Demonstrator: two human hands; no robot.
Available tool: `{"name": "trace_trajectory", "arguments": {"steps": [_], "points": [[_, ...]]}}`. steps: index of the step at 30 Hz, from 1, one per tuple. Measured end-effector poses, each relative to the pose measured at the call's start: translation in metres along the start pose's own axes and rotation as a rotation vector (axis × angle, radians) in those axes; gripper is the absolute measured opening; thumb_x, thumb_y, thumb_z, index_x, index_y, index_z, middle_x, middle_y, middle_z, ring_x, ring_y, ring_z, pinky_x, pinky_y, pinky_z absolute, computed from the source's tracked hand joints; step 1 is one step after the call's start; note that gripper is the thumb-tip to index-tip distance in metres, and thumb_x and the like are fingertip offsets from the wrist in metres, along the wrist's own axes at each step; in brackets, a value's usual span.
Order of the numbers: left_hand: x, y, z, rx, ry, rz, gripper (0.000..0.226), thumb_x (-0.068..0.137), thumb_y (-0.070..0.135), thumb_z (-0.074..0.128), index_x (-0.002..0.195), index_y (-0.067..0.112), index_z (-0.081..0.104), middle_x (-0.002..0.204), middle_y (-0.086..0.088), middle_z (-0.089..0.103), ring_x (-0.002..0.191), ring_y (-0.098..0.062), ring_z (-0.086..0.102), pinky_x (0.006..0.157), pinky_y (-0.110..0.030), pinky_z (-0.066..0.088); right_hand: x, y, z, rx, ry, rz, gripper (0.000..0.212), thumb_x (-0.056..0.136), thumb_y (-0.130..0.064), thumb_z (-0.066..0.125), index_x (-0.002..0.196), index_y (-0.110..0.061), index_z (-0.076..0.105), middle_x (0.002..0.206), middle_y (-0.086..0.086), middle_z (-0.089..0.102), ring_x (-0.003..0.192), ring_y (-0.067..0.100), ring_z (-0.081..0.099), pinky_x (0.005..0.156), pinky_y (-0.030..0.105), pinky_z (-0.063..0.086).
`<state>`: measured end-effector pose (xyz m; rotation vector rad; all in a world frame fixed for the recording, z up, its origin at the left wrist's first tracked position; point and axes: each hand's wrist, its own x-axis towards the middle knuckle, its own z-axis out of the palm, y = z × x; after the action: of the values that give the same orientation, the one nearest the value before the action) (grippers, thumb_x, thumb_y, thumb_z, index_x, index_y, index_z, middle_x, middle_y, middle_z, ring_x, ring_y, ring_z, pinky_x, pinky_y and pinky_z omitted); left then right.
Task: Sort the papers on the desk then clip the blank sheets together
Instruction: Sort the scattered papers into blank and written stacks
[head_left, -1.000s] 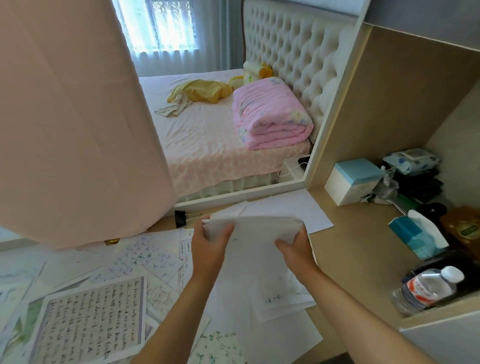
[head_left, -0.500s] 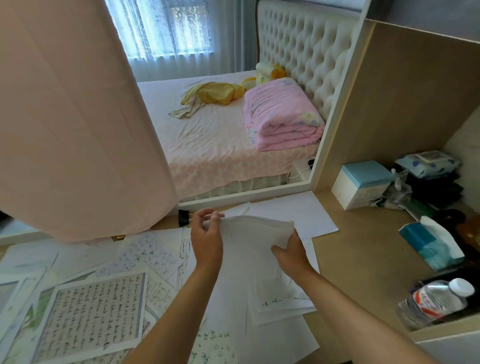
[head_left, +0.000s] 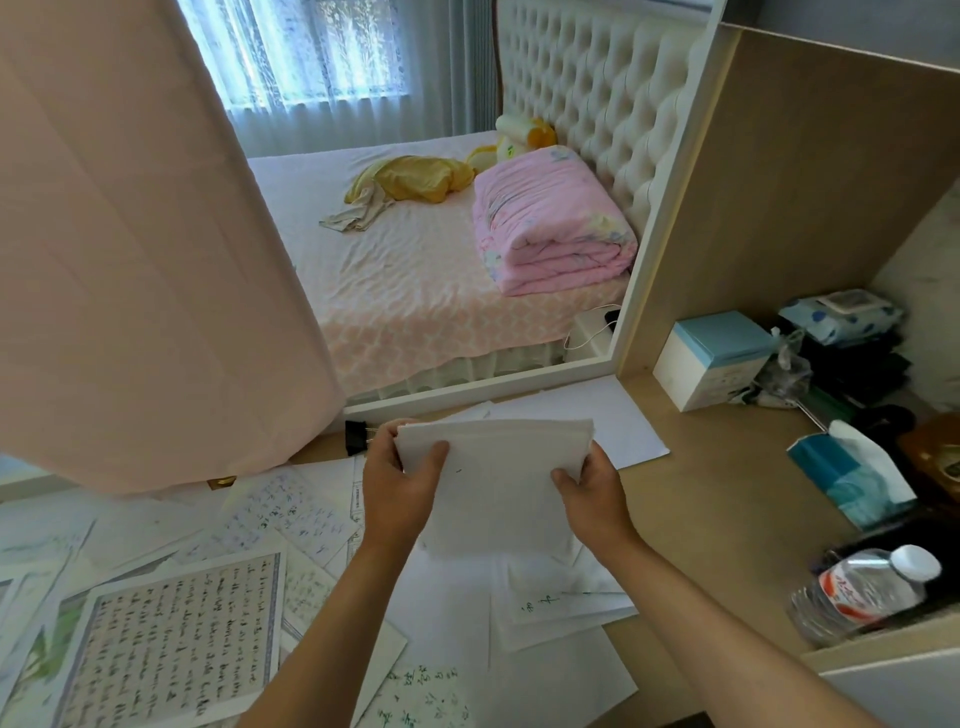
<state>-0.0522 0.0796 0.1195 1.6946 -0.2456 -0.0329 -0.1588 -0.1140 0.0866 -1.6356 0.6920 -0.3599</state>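
Both my hands hold the stack of blank sheets (head_left: 496, 483) lifted off the desk (head_left: 722, 499), near its middle, with the far edge tilted up. My left hand (head_left: 402, 486) grips the left edge with the thumb pressed on the facing side near the far corner. The fingers are curled behind the paper and hidden. My right hand (head_left: 592, 491) pinches the right edge the same way, thumb in front and fingers hidden behind.

The black binder clip (head_left: 356, 437) lies on the desk just left of my left hand, which partly covers it. One loose blank sheet (head_left: 597, 418) lies flat beyond the stack. Written sheets (head_left: 176, 644) are spread over the near left of the desk, overlapping one another, and my left forearm crosses them. More papers lie under the stack and between my forearms, only partly visible.

A large pink cloth (head_left: 140, 249) hangs over the far left and hides whatever is behind it. On the right are a white and blue box (head_left: 711, 358), a wipes pack (head_left: 841, 314), a teal tissue pack (head_left: 852, 480) and a water bottle (head_left: 867, 590) lying on its side, all well apart from the papers. Beyond the desk are a bed (head_left: 405, 291) and a folded pink quilt (head_left: 550, 228).
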Motion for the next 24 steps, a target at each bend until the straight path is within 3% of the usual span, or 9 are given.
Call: {"name": "trace_trajectory", "arguments": {"steps": [3,6,8,10,12,15,18,21,24], "points": [[-0.011,-0.021,0.002,0.094,-0.127,-0.131,0.042,0.085,0.016,0.074,0.118,0.024,0.049,0.105,0.012,0.058,0.098,-0.009,0.061,0.063,-0.013,0.051,-0.006,0.018,0.002,-0.025,-0.077,0.124,0.037,0.092,0.003,0.053,0.118,-0.023,0.054,0.113,-0.002,0.066,0.11,0.018,0.062,0.082,0.021,0.05],[-0.01,-0.041,-0.005,0.219,-0.197,-0.141,0.045,0.092,0.014,0.064,0.132,0.019,0.046,0.113,0.008,0.057,0.108,-0.019,0.059,0.078,-0.018,0.048,-0.005,0.015,0.005,-0.066,-0.078,0.169,0.041,0.091,0.0,0.056,0.122,-0.025,0.045,0.122,-0.004,0.059,0.12,0.02,0.055,0.082,0.018,0.046],[-0.001,-0.034,-0.011,0.315,-0.228,-0.024,0.038,0.095,0.013,0.06,0.131,0.016,0.049,0.109,0.009,0.057,0.097,-0.011,0.059,0.074,-0.009,0.044,-0.002,0.003,0.006,-0.223,0.074,0.011,0.067,0.084,-0.004,0.067,0.138,-0.022,0.032,0.14,-0.002,0.043,0.134,0.018,0.039,0.102,0.025,0.038],[0.011,-0.017,-0.015,0.425,-0.282,0.191,0.026,0.094,0.012,0.059,0.119,0.017,0.056,0.101,0.011,0.061,0.084,-0.008,0.059,0.064,-0.006,0.04,0.001,-0.019,0.006,-0.381,0.168,-0.3,0.087,0.078,-0.005,0.073,0.148,-0.021,0.024,0.151,-0.003,0.028,0.14,0.013,0.025,0.112,0.026,0.026],[0.025,-0.001,-0.017,0.513,-0.342,0.39,0.018,0.091,0.013,0.061,0.107,0.019,0.061,0.094,0.01,0.065,0.079,-0.01,0.06,0.062,-0.012,0.042,0.007,-0.047,0.007,-0.534,0.029,-0.477,0.079,0.078,-0.011,0.073,0.145,-0.027,0.033,0.144,-0.003,0.037,0.134,0.014,0.033,0.109,0.025,0.032],[0.04,0.009,-0.016,0.622,-0.37,0.558,0.017,0.087,0.016,0.064,0.103,0.023,0.065,0.089,0.01,0.068,0.076,-0.011,0.06,0.062,-0.022,0.045,0.018,-0.067,0.014,-0.649,-0.213,-0.318,0.031,0.085,-0.016,0.066,0.114,-0.025,0.06,0.103,0.001,0.064,0.096,0.022,0.06,0.08,0.036,0.055],[0.053,0.005,-0.03,0.735,-0.487,0.446,0.02,0.085,0.025,0.064,0.104,0.031,0.062,0.091,0.017,0.064,0.08,-0.009,0.06,0.065,-0.026,0.049,0.028,-0.06,0.012,-0.494,-0.164,-0.152,0.006,0.086,-0.014,0.069,0.089,-0.01,0.065,0.084,0.01,0.066,0.082,0.03,0.062,0.073,0.042,0.053],[0.064,-0.022,-0.061,0.936,-0.627,0.205,0.008,0.081,0.027,0.061,0.089,0.029,0.061,0.083,0.013,0.065,0.077,-0.015,0.061,0.065,-0.031,0.052,0.028,-0.044,-0.001,-0.309,-0.103,-0.076,0.011,0.086,-0.006,0.07,0.096,-0.011,0.07,0.09,0.005,0.07,0.081,0.018,0.065,0.069,0.031,0.053],[0.059,-0.037,-0.083,0.543,-0.467,-0.071,0.01,0.077,0.029,0.076,0.081,0.024,0.068,0.07,0.005,0.067,0.058,-0.014,0.06,0.053,-0.026,0.047,0.021,-0.028,-0.009,-0.081,-0.052,0.063,0.023,0.086,-0.001,0.068,0.103,-0.017,0.069,0.096,0.0,0.071,0.086,0.013,0.065,0.065,0.022,0.05]]}}
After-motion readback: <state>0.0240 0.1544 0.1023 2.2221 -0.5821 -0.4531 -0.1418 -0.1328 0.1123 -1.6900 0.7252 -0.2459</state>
